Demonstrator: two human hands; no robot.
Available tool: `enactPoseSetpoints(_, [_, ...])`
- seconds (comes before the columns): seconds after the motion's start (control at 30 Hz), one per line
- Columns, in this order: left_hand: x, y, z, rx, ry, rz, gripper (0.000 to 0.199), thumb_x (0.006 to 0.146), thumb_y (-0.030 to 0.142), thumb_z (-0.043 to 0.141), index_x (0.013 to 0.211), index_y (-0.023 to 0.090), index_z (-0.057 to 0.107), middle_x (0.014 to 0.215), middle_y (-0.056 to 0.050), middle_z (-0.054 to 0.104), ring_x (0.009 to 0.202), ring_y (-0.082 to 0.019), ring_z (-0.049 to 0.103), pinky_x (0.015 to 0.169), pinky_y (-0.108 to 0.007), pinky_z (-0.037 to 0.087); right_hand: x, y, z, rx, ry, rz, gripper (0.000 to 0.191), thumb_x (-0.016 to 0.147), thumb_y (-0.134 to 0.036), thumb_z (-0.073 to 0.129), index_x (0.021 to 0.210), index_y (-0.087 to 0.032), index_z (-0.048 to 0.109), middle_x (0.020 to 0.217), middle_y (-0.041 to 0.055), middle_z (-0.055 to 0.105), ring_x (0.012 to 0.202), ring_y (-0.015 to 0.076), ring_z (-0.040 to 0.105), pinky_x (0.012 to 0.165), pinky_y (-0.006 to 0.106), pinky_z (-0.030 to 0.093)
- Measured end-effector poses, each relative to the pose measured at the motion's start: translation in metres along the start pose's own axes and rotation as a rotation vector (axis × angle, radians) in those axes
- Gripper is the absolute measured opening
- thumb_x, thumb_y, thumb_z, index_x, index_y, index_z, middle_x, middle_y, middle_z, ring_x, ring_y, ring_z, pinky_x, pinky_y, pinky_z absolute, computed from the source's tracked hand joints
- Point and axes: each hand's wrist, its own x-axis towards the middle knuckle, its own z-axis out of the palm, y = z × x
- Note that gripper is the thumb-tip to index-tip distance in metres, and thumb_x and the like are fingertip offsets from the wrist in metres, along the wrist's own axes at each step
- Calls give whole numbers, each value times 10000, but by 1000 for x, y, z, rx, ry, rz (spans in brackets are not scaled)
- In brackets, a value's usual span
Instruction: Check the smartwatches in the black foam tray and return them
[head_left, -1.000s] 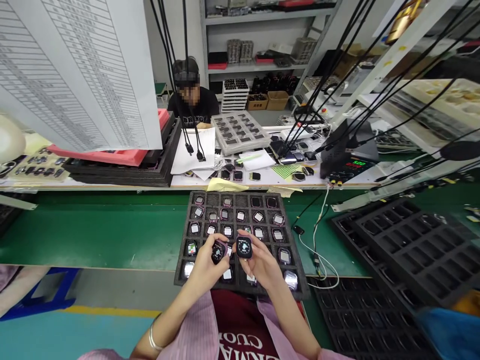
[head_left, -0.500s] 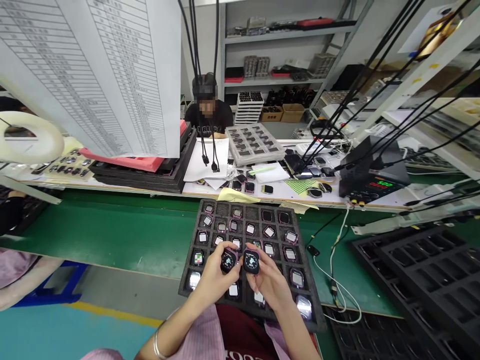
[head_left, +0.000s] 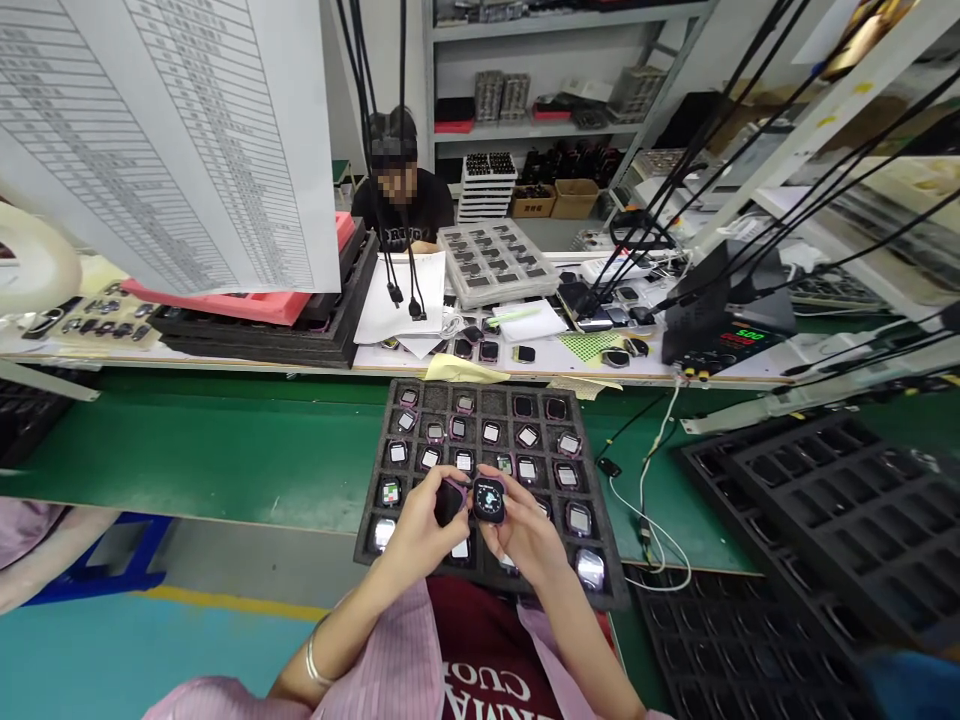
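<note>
Over a black foam tray point(head_left: 491, 398), my two hands each hold a smartwatch without a strap. The watch point(head_left: 450, 502) in my left hand point(head_left: 420, 530) is tilted and its screen looks dark. My right hand point(head_left: 529, 535) grips another watch point(head_left: 489, 499) by its edges, its lit dial facing up. Both watches are close together, side by side. Several more watch bodies lie in the tray's square pockets, such as one with a coloured screen point(head_left: 391, 492) and one with a white screen point(head_left: 578, 518). My hands and forearms hide part of the near rows.
Stacked black trays point(head_left: 832, 520) stand at the right, beside a white cable point(head_left: 686, 560). A power supply point(head_left: 727, 320) with lit digits sits on the shelf edge. Black cables point(head_left: 405, 280) and printed sheets point(head_left: 225, 150) hang in front. A co-worker point(head_left: 409, 195) sits opposite.
The view has shifted downward slightly. The watch in my left hand has tilted, and its lit dial no longer shows. My right hand still holds its watch with the dial lit.
</note>
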Motion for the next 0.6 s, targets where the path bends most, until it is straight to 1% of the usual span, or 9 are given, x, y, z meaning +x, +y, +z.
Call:
enactPoseSetpoints(0.1, [1, -2, 1, 4, 19, 8, 310, 772, 116, 542, 1062, 215, 495, 883, 11, 591, 790, -141, 558, 749, -253, 431, -1, 0, 1, -3, 5, -6, 341, 820, -284, 667, 1157, -232, 657, 748, 18, 668, 434, 105, 583, 365, 190, 434])
enactPoseSetpoints(0.2, [1, -2, 0, 22, 47, 16, 323, 794, 166, 556, 1106, 219, 486, 911, 1, 595, 807, -150, 568, 760, -263, 438, -1, -1, 3, -6, 14, -7, 354, 812, -277, 675, 1163, -235, 654, 776, 23, 674, 446, 106, 588, 364, 189, 434])
enactPoseSetpoints(0.27, [1, -2, 0, 40, 61, 18, 332, 792, 168, 558, 1113, 218, 491, 937, -9, 600, 835, -159, 575, 773, -271, 439, -1, -2, 4, -13, 23, -10, 362, 808, -271, 677, 1167, -236, 651, 792, 28, 679, 452, 107, 590, 359, 184, 428])
enactPoseSetpoints(0.47, [2, -1, -1, 29, 47, 34, 358, 788, 149, 545, 1136, 217, 495, 955, -15, 613, 866, -170, 588, 801, -286, 444, 0, -4, 4, -48, 68, -24, 378, 799, -298, 688, 1168, -229, 654, 873, 64, 695, 447, 101, 572, 340, 182, 406])
enactPoseSetpoints(0.6, [5, -1, 0, 11, 45, 38, 287, 795, 147, 534, 1075, 205, 507, 935, -14, 611, 857, -167, 581, 800, -284, 445, 1, -2, 2, -61, 94, -32, 363, 771, -296, 720, 1126, -234, 681, 853, 59, 704, 412, 94, 554, 350, 198, 425])
